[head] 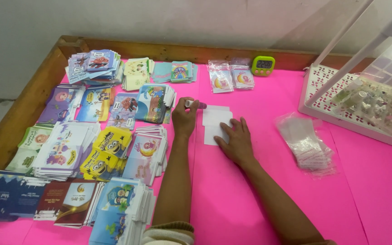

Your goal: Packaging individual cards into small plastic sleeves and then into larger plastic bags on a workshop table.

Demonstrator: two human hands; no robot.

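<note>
My left hand grips a small stick with a purple cap, like a glue stick, its tip at the left edge of a flat white unfolded paper envelope. My right hand lies flat, fingers spread, pressing down the lower right part of that white paper on the pink table cover. Both forearms reach in from the bottom edge.
Several stacks of colourful printed envelopes fill the left half of the table. A pile of clear plastic bags lies to the right. A white lattice tray with small items stands far right. A green timer and bagged packets sit at the back by the wooden rim.
</note>
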